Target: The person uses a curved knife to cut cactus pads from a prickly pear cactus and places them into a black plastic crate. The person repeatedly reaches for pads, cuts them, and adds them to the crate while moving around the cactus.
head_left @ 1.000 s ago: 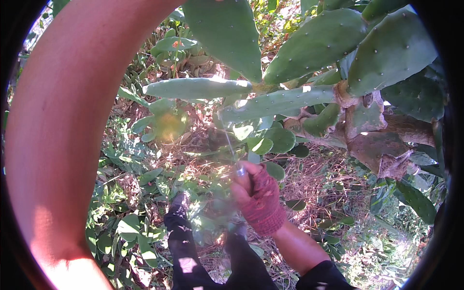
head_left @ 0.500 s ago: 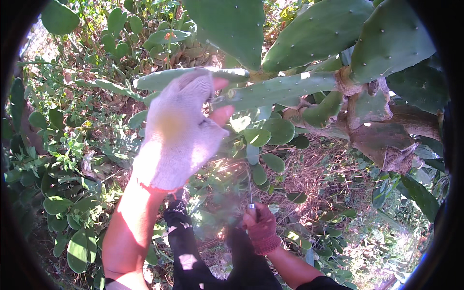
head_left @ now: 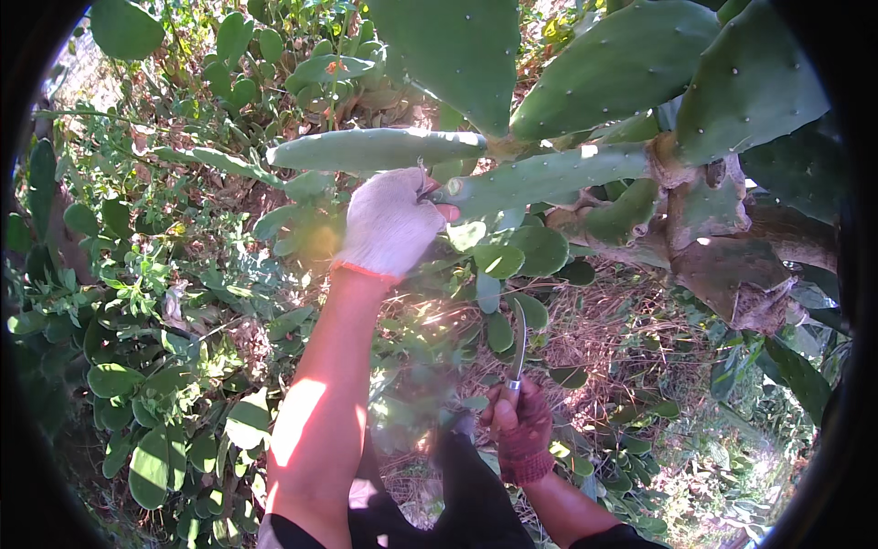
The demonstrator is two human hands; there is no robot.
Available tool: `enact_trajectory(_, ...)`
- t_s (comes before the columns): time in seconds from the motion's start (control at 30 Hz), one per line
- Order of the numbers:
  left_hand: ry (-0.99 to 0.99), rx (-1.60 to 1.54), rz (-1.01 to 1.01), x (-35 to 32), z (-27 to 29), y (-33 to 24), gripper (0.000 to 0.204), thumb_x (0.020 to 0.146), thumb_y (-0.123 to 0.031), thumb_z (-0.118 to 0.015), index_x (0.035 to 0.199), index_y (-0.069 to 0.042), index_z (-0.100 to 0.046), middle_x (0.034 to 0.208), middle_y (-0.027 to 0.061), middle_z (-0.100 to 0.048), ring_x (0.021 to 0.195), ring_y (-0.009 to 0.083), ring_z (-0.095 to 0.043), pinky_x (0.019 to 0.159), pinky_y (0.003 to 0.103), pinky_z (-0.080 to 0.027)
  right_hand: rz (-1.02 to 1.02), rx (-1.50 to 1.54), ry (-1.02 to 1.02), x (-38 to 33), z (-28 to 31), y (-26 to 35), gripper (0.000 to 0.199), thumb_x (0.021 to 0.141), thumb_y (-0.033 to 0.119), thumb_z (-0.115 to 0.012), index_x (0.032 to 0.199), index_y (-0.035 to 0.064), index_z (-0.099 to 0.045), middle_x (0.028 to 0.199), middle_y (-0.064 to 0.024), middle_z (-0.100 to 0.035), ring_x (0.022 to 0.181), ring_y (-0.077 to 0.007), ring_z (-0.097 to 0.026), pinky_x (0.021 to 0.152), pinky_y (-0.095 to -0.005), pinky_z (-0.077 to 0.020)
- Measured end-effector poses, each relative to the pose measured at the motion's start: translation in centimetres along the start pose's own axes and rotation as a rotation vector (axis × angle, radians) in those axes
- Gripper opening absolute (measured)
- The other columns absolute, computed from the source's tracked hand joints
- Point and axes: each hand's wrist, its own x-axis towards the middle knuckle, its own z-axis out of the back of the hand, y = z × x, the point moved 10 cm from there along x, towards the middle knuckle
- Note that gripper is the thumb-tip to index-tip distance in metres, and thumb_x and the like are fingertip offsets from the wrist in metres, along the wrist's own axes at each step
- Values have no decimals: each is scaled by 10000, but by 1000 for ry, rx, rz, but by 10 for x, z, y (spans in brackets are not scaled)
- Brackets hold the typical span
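The left hand [head_left: 393, 218] has moved to a cactus pad [head_left: 553, 177].

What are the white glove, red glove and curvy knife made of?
White glove: probably cotton or similar yarn, since it looks matte and soft.
Red glove: perhaps yarn too; its cuff looks ribbed.
Curvy knife: the blade is likely smooth metal, since it gleams; the brownish handle may be wood, but mostly hidden.

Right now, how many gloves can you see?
2. A whitish glove is on the left hand, by the end of a cactus pad; a dark red glove is on the right hand, gripping a curved knife. Foliage could hide others.
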Motion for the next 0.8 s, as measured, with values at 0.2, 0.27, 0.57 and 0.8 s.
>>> enact_trajectory(0.2,-17,-74,12,-21,0,-4,356,682,-217,-800,842,33,-605,799,174,-627,731,312,-603,661,384,-450,-71,118,75,10,-16,-27,344,878,160,-623,1188,57,-517,858,-43,-591,630,-113,-580,553,-265,-502)
enact_trajectory(0.27,-2,-78,46,-29,-1,-5,349,685,-212,-799,840,30,-602,800,172,-621,728,319,-596,667,386,-453,34,-98,70,17,-20,-33,327,877,151,-617,1172,49,-521,846,-42,-588,621,-112,-575,554,-264,-500)
enact_trajectory(0.57,54,-5,118,-53,5,-23,237,773,-208,-690,893,-7,-655,851,177,-635,870,359,-615,764,447,-465,506,-288,-142,108,-46,12,385,893,110,-637,1256,57,-520,925,-9,-588,738,-80,-544,627,-243,-482)
enact_trajectory(0.8,9,-19,66,-61,9,-30,186,738,-144,-719,878,-33,-667,831,148,-645,846,343,-623,756,429,-470,646,-78,-162,163,-60,54,401,909,136,-645,1275,45,-507,1040,-24,-601,859,-108,-564,756,-258,-484)
